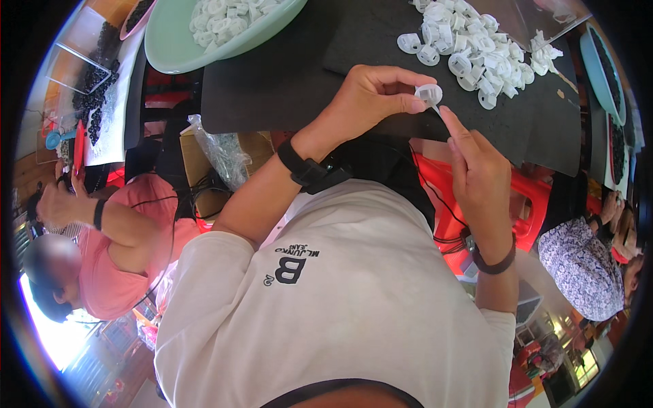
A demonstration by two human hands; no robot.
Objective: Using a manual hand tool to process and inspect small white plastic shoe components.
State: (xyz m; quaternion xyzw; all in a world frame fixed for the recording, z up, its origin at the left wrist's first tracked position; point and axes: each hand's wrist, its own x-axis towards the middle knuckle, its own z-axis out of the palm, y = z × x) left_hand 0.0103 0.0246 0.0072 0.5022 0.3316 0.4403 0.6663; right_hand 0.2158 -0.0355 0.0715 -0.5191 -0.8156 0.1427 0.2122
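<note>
My left hand pinches a small white round plastic part between thumb and forefinger, above the near edge of the dark table mat. My right hand is closed, forefinger stretched along a thin pale stick-like tool whose tip meets the lower side of the part. Most of that tool is hidden in the fingers, so its exact kind does not show. Just beyond my hands lies a loose pile of similar white plastic parts.
A pale green basin of white parts stands at the far left of the black mat. A clear plastic box sits behind the pile. Co-workers sit on both sides, one in a pink top. A red stool is below the table.
</note>
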